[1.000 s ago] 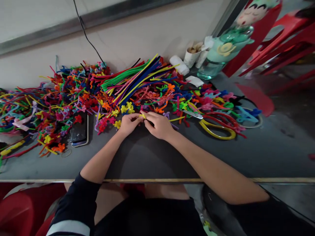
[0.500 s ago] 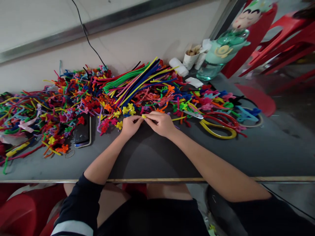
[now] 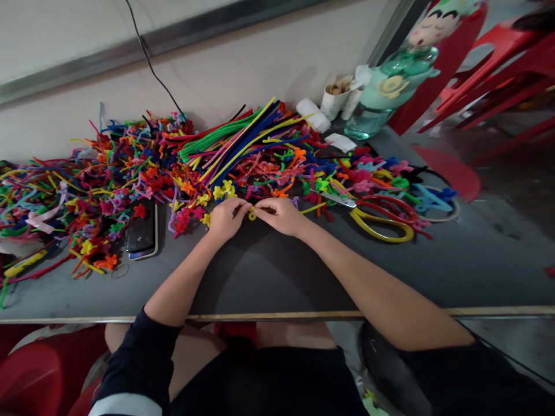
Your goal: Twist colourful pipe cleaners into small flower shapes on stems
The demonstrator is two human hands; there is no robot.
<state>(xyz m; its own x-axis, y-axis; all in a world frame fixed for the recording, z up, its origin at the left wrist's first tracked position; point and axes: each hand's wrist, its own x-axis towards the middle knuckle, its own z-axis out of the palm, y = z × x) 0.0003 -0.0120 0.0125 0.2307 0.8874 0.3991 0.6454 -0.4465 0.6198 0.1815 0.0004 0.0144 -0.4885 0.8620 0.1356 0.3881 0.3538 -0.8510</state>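
Between my fingertips is a yellow pipe cleaner (image 3: 252, 215), bent into a small loop where it shows. My left hand (image 3: 228, 219) pinches it from the left. My right hand (image 3: 280, 215) is closed on it from the other side, and a straight yellow length sticks out to the right past that hand. Both hands are just above the dark table (image 3: 269, 271). Several yellow pipe-cleaner flowers (image 3: 223, 189) lie right behind my left hand. A bundle of straight coloured pipe cleaners (image 3: 243, 138) rests on the heap farther back.
Scissors (image 3: 381, 219) with red and yellow handles lie at the right. A phone (image 3: 143, 231) is on the left, beside a heap of coloured pipe-cleaner pieces (image 3: 108, 173). A green bottle (image 3: 373, 98) and paper cups (image 3: 335, 99) stand at the back right. Red chairs (image 3: 489, 75) are beyond.
The yellow pipe cleaner now shows as a small loop below my fingertips, where before only a bit showed. My hands stay close together; the view has shifted slightly.
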